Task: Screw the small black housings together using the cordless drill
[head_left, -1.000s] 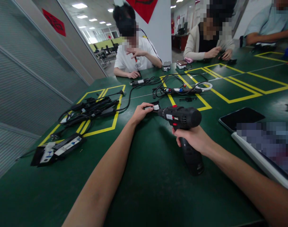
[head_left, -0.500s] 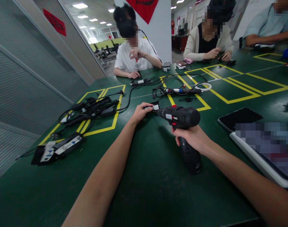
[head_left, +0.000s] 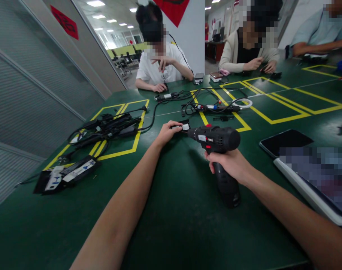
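Observation:
My right hand (head_left: 230,164) is wrapped round the handle of a black cordless drill (head_left: 219,139), whose nose points left. The drill's tip meets a small black part with a white label (head_left: 181,126) lying on the green table (head_left: 171,210). My left hand (head_left: 166,133) pinches that part from the left and holds it against the table.
A pile of black adapters and cables (head_left: 109,126) lies in a yellow-taped box at left, with more labelled black units (head_left: 65,175) nearer. Tools and a white ring (head_left: 245,103) lie beyond. A dark phone (head_left: 284,139) and a tablet (head_left: 317,180) sit at right. Three people sit across.
Hands and drill stay in place. The view has shifted slightly. The person opposite in white has moved a hand near the face.

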Motion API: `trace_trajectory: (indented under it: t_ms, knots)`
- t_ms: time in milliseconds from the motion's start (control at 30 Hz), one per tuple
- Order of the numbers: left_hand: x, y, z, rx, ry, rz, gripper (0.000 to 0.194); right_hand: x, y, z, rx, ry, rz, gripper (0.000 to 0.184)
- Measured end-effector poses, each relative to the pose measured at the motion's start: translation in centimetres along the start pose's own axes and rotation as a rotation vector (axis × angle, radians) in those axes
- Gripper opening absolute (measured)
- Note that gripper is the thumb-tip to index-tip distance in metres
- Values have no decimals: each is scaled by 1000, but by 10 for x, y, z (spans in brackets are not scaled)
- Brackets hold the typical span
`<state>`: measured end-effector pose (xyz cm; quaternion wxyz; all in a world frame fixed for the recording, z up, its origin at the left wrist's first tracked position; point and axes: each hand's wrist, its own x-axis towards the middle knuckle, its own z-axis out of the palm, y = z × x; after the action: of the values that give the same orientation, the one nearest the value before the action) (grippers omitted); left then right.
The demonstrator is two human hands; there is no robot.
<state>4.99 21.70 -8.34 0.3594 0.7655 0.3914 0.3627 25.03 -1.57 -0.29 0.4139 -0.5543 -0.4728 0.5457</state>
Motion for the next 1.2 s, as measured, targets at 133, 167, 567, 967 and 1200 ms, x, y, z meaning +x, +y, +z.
trace_trajectory:
  t_ms: [133, 167, 567, 967, 1200]
  knots:
    - [0, 0, 0, 3, 4, 10, 32, -1, -1, 0, -4, 2, -3, 8]
    - [0, -1, 0, 3, 6, 13, 32, -1, -1, 0, -4, 1, -5, 7]
    - [0, 3, -1, 63, -33, 10, 34, -2, -4, 1, -30, 13, -9, 7]
    - [1, -4, -1, 123, -18, 94, 31, -2, -3, 1, -60, 13, 6, 9]
    - [0, 4, 5, 200, 54, 211, 22, -1, -1, 1, -54, 7, -27, 9]
